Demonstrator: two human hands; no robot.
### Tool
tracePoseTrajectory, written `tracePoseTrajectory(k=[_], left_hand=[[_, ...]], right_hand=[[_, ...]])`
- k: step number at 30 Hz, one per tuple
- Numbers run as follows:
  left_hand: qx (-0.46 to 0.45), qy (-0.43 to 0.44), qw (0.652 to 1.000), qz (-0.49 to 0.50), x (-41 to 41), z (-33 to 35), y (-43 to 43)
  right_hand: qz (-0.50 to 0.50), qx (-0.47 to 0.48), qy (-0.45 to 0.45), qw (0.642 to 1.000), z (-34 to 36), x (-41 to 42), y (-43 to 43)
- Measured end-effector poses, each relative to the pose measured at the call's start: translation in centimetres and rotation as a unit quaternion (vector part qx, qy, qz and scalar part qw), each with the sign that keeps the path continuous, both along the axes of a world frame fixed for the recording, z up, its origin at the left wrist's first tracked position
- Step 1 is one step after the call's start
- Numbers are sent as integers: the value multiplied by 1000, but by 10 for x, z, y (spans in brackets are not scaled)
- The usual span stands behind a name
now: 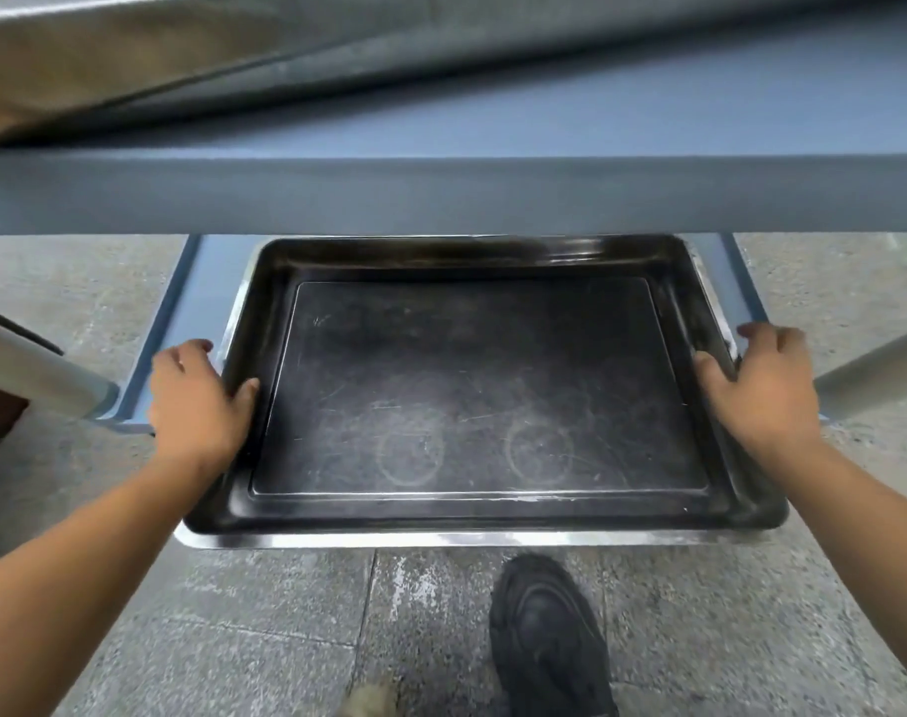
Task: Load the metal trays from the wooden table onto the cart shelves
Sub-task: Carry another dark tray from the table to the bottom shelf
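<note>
Lying flat between the two hands, the dark, scuffed rectangular metal tray (485, 390) with a bright steel rim runs its long axis left to right, its far edge tucked under the upper blue-grey cart shelf (451, 194) — the near edge juts out over the speckled stone floor (234, 623). The left hand (195, 401) is curled closed on the tray's left rim, thumb inside on the sloped wall, fingers wrapped outside. Under the tray shows the lower blue cart shelf (182, 313). The right hand (756, 390) clasps the right rim likewise — thumb in, fingers out. Below it, nearer the body, a black shoe (549, 639) stands on the floor.
</note>
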State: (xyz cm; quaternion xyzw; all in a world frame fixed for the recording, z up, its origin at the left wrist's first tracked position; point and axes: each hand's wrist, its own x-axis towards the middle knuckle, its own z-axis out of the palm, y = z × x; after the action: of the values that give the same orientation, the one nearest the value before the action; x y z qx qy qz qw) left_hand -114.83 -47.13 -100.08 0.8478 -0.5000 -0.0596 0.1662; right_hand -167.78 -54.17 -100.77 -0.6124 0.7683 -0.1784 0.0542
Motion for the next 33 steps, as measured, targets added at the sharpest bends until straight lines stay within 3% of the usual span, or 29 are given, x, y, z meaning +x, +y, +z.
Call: tracePoseTrajectory(k=[3, 9, 16, 33], left_hand=[[30, -77, 986, -148, -32, 7, 32], [155, -75, 916, -362, -79, 6, 78], [237, -138, 875, -399, -83, 3, 89], [238, -155, 877, -387, -86, -7, 58]], right_hand=[[104, 6, 16, 994, 17, 28, 23], [262, 164, 28, 950, 24, 88, 94], [312, 243, 142, 907, 1, 107, 135], [291, 236, 187, 908, -8, 112, 105]])
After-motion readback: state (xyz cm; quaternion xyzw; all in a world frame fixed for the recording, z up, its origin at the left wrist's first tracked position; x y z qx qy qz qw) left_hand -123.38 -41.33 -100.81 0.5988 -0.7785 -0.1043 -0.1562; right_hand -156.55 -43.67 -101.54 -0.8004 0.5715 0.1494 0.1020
